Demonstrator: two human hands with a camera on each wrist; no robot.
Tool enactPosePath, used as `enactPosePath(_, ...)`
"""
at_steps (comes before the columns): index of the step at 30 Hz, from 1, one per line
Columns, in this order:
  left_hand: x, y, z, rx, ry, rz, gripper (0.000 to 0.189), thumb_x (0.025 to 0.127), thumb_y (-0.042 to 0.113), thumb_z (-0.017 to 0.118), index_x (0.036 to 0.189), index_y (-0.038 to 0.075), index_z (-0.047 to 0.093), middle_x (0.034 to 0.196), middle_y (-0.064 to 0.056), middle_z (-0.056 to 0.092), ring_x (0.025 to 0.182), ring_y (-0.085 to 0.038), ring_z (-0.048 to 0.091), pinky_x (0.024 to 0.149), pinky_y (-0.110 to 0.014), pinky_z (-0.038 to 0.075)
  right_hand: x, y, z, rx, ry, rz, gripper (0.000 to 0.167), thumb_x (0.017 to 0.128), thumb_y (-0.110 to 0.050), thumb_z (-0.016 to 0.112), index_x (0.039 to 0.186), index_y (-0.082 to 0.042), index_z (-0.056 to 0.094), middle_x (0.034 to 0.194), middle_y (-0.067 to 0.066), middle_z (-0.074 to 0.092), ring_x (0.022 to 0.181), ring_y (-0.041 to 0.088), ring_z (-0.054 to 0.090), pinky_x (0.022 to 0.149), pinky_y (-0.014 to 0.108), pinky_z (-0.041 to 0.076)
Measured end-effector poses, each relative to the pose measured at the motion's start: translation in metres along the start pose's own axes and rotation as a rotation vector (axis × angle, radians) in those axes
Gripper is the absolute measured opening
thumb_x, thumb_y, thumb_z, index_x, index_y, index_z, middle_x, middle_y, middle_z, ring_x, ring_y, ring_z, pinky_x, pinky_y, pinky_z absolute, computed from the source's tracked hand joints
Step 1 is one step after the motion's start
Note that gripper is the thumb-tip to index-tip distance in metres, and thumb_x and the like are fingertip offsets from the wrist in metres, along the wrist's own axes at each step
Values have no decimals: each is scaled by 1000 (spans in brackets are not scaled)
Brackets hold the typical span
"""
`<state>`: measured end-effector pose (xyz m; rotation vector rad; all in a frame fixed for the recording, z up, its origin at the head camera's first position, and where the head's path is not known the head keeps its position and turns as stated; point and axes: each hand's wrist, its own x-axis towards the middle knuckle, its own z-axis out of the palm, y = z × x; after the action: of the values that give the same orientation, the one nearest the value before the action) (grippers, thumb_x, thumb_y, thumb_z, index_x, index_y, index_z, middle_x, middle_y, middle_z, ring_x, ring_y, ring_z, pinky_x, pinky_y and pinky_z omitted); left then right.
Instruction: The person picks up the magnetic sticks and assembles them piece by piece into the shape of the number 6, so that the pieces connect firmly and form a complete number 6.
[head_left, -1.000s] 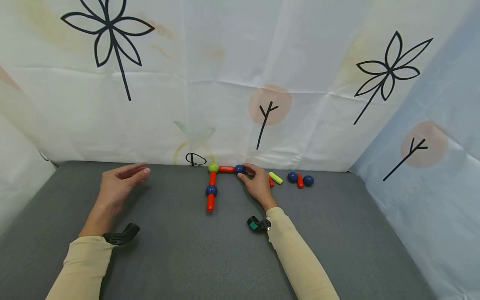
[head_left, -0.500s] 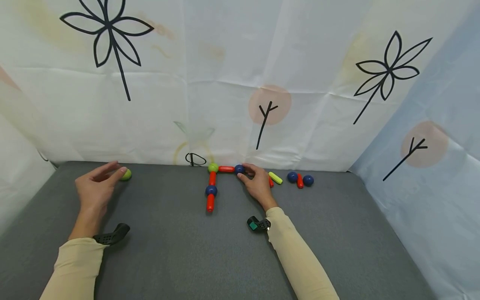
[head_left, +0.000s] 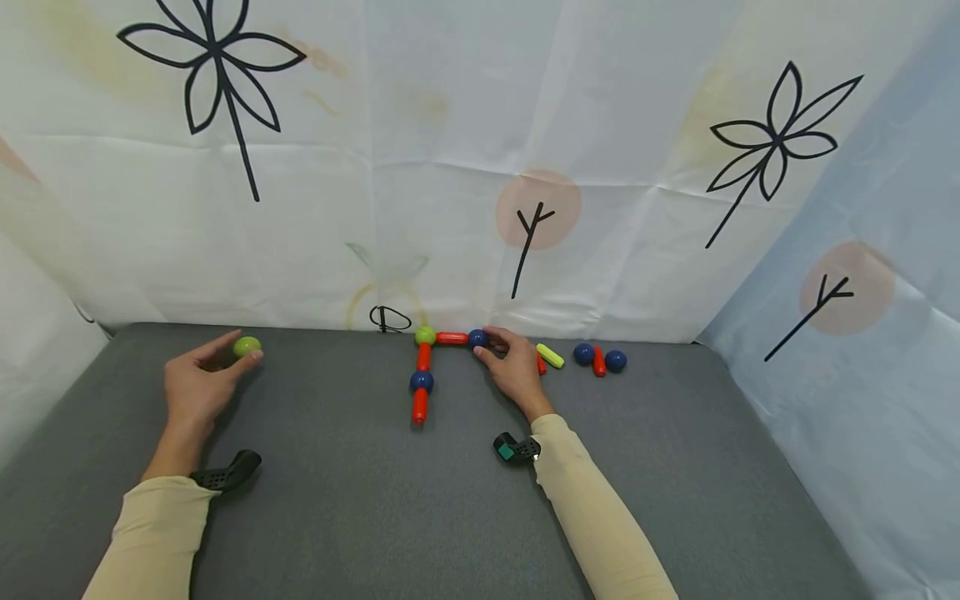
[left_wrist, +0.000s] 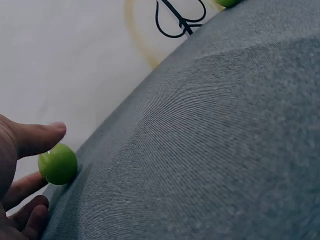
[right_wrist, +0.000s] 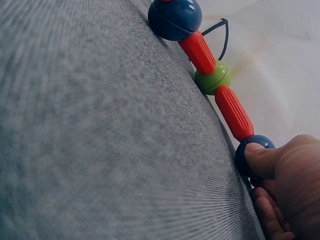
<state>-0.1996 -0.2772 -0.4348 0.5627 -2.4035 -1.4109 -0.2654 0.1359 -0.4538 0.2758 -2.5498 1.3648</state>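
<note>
My left hand (head_left: 198,385) has its thumb and index finger on either side of a loose green ball (head_left: 247,346) at the far left of the table. In the left wrist view the thumb lies just above this ball (left_wrist: 59,165). My right hand (head_left: 516,367) pinches a dark blue ball (head_left: 477,338), with the thumb across it in the right wrist view. A red rod (head_left: 452,338) joins that ball to a green corner ball (head_left: 425,335). From the corner, another red rod (head_left: 423,357), a blue ball (head_left: 422,381) and a red end rod (head_left: 419,407) run toward me.
Right of my right hand lie a yellow-green rod (head_left: 550,356) and a partly hidden red rod (head_left: 541,365). Farther right, a red rod (head_left: 599,362) sits between two blue balls. The grey table (head_left: 360,500) meets a printed white cloth (head_left: 442,208) at the back.
My left hand first shifted left, uncovering the loose green ball, then came back slightly right so the ball lies between thumb and index finger. The right hand stays put.
</note>
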Motion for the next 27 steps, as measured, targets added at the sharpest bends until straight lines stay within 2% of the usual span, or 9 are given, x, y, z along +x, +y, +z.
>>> enactPosePath(3,-1,-1,1,60,-19,51,55,94,29,74,144,11,59,141,-21,58,115,-25,55,78,-18,39,0,-1,0,-3,2,-5,41,90,-12,79,130,-4,69,121,15,71,109,30,67,95,44,51)
enactPosePath(7,-3,-1,1,114,-25,99,51,96,23,72,144,10,59,141,-20,58,125,-36,55,87,-29,43,-1,-1,0,-10,0,-7,41,91,-12,78,130,-4,69,121,15,71,110,30,66,96,45,51)
enactPosePath(13,-3,-2,4,128,-6,106,47,97,18,71,142,10,60,138,-19,61,126,-38,56,99,-49,45,-1,-1,0,-18,-1,-6,41,91,-13,78,130,-5,69,122,14,70,110,29,66,96,44,50)
enactPosePath(16,-3,-1,5,126,5,104,46,97,18,71,142,10,61,137,-19,62,125,-36,57,99,-49,44,-1,-1,0,-19,0,-6,41,91,-13,78,130,-5,69,122,14,70,110,29,66,96,44,50)
enactPosePath(18,-3,2,6,124,0,126,46,97,19,72,141,10,62,135,-19,63,120,-32,60,93,-38,47,-1,-1,0,-17,0,-8,41,91,-13,78,130,-5,69,122,14,71,110,29,66,96,44,50)
enactPosePath(21,-5,9,5,97,-74,187,47,96,21,73,140,7,63,131,-22,65,102,-13,63,79,-21,46,-1,0,0,-17,1,-11,41,91,-13,78,130,-5,69,122,14,71,110,29,66,96,44,50)
enactPosePath(24,-9,20,4,35,-240,245,51,96,24,74,140,3,61,130,-26,63,94,8,55,72,-12,45,-1,0,0,-17,1,-10,41,91,-13,78,130,-5,69,121,14,71,110,29,66,96,44,51)
enactPosePath(27,-14,34,6,1,-420,278,53,95,26,75,140,1,60,132,-27,62,96,12,54,74,-14,49,0,0,0,-17,1,-5,41,91,-13,78,130,-5,69,121,14,71,110,30,66,96,44,50)
